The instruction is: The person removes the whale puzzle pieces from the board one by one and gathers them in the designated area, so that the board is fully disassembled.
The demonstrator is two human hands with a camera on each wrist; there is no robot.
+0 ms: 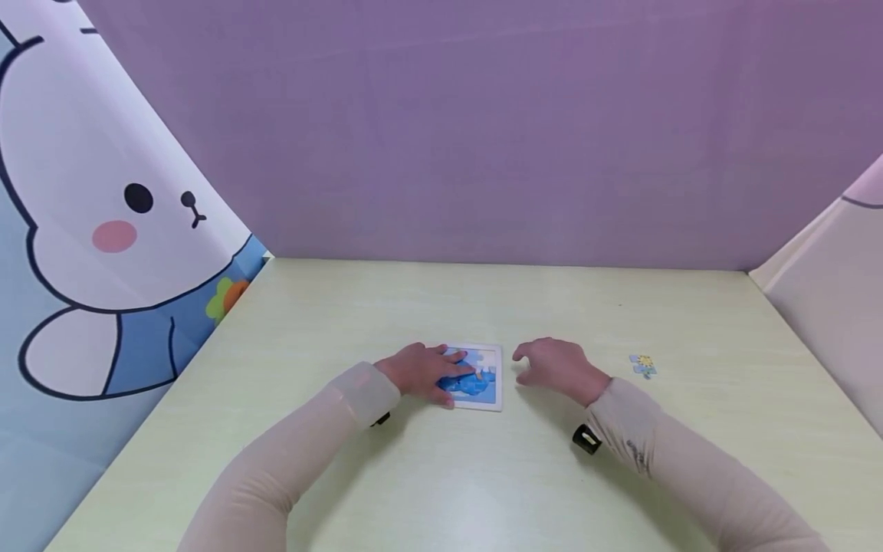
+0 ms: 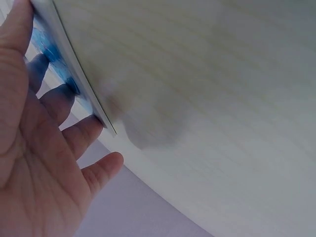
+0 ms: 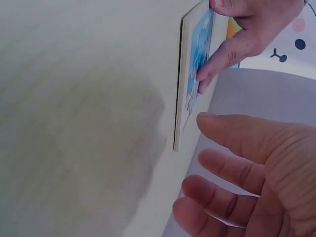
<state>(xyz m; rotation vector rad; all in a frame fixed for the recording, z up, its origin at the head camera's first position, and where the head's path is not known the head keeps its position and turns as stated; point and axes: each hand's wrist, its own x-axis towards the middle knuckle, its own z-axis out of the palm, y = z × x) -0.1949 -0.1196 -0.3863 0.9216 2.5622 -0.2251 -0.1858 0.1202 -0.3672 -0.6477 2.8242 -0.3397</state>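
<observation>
A small jigsaw puzzle (image 1: 487, 392) with a blue picture lies flat in a white frame on the table. My left hand (image 1: 424, 373) rests on its left part with the fingers spread, covering some of the picture. In the left wrist view, fingertips (image 2: 66, 94) touch the puzzle's surface and border. My right hand (image 1: 555, 368) hovers just right of the frame, fingers loosely bent, with nothing between them. The right wrist view shows its thumb (image 3: 222, 126) apart from the fingers, near the frame's corner.
To the right of my right hand lie some loose puzzle pieces (image 1: 644, 365) with a yellow flower-like shape. A purple backdrop (image 1: 510, 138) rises behind the pale wooden table (image 1: 441, 491). A cartoon-print cloth (image 1: 103, 230) hangs along the left side.
</observation>
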